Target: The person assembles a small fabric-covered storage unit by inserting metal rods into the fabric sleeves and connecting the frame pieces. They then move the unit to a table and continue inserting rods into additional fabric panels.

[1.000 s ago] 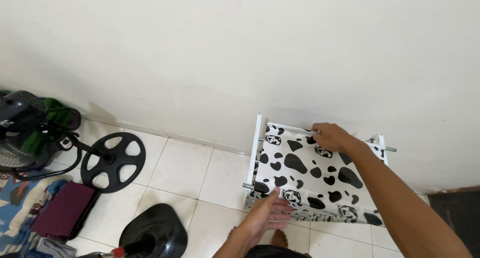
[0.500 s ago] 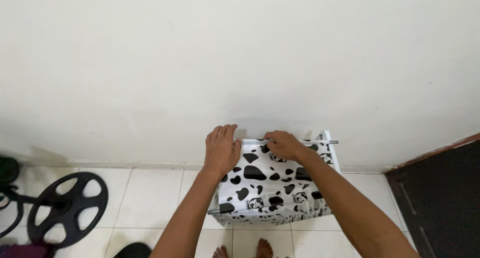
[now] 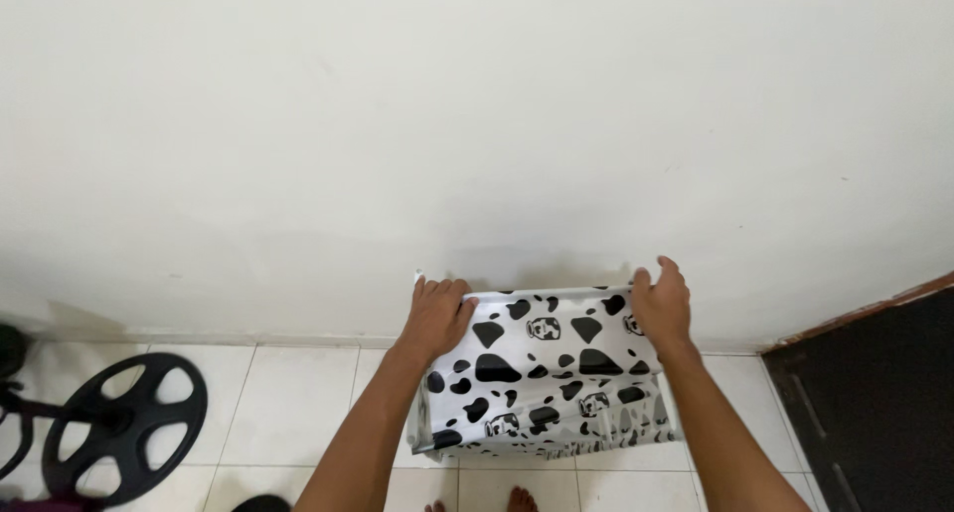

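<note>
Cow-print fabric rack (image 3: 547, 373) is now gripped at opposite top corners, left hand (image 3: 437, 318) and right hand (image 3: 661, 308) moved apart.

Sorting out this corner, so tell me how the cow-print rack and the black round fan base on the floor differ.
The rack is boxy with a white cover spotted black; the fan base is a plain black spoked ring. The rack stands against the wall, while the fan base lies flat and clear of it. The left hand and right hand grip the rack's top corners; nothing touches the fan base. Both sit on the white tiled floor.
</note>
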